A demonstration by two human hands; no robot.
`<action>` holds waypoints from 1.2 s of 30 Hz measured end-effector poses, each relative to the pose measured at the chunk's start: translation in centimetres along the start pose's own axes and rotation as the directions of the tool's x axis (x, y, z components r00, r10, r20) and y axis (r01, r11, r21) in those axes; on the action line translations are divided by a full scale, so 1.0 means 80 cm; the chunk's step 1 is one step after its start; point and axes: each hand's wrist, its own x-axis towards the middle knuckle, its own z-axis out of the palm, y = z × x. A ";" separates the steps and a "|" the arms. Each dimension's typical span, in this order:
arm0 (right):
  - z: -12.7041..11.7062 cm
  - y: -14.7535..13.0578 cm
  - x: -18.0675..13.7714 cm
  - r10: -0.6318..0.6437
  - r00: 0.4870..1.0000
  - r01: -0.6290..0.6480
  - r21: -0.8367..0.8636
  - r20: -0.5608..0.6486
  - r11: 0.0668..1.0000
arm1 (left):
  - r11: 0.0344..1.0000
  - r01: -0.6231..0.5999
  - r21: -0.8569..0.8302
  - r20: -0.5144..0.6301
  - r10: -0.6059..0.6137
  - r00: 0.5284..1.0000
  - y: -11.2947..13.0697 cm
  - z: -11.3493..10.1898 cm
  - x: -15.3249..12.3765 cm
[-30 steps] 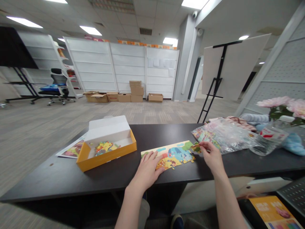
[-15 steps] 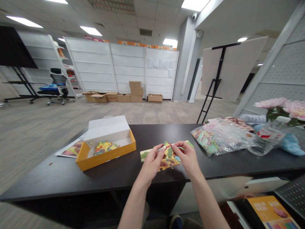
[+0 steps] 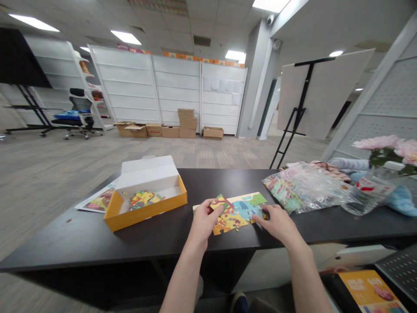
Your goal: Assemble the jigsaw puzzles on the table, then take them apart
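A partly joined jigsaw puzzle (image 3: 243,210) lies on the dark table, showing a blue elephant, yellow ground and green patches. My left hand (image 3: 205,221) is closed on a green and red puzzle piece (image 3: 223,202), tilted above the puzzle's left part and hiding some of it. At the lower right edge of the puzzle, my right hand (image 3: 279,222) has its thumb and fingers around a small dark and yellow puzzle piece, mostly covered by the fingers. Left of the hands stands an open yellow box (image 3: 148,214) with loose puzzle pieces (image 3: 145,200) inside.
A printed sheet (image 3: 97,200) lies partly under the box. On the table's right are a clear plastic bag (image 3: 312,189) with colourful contents, a clear plastic bottle (image 3: 368,189), folded cloths and pink flowers (image 3: 378,142). Below right sits another orange box (image 3: 369,289). An easel stands behind the table.
My right hand has left the green and red piece and moved right, to the puzzle's lower right edge. My left hand keeps that piece, now lower and turned. More of the puzzle shows.
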 end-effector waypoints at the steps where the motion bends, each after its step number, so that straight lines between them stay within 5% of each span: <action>1: 0.001 0.000 -0.001 -0.002 1.000 0.002 -0.042 0.008 0.999 | 1.000 0.001 -0.004 0.007 -0.001 1.000 0.000 0.000 -0.001; 7: 0.015 -0.014 0.003 0.032 0.999 -0.035 -0.083 -0.027 0.996 | 1.000 0.025 0.004 0.056 -0.026 0.998 -0.016 0.011 0.001; 14: 0.021 0.002 0.016 0.111 0.993 -0.095 0.290 -0.041 0.952 | 0.983 -0.003 0.183 0.076 -0.012 0.997 -0.023 0.016 0.002; 23: 0.004 -0.013 0.016 0.192 0.931 0.061 0.650 -0.311 0.758 | 0.989 0.078 0.128 0.047 -0.085 0.995 -0.024 0.017 0.003; 29: 0.015 -0.073 0.003 0.026 0.993 0.089 0.887 -0.113 0.452 | 0.997 0.082 -0.015 0.081 -0.080 0.993 -0.029 0.020 0.005; 32: 0.022 -0.107 -0.007 -0.051 0.991 0.131 0.864 -0.122 0.486 | 0.996 0.054 -0.077 0.168 -0.041 0.985 -0.030 0.020 0.004; 36: 0.023 -0.117 -0.008 -0.121 0.970 0.238 0.706 -0.212 0.668 | 0.997 0.029 -0.067 0.197 -0.015 0.980 -0.028 0.018 0.001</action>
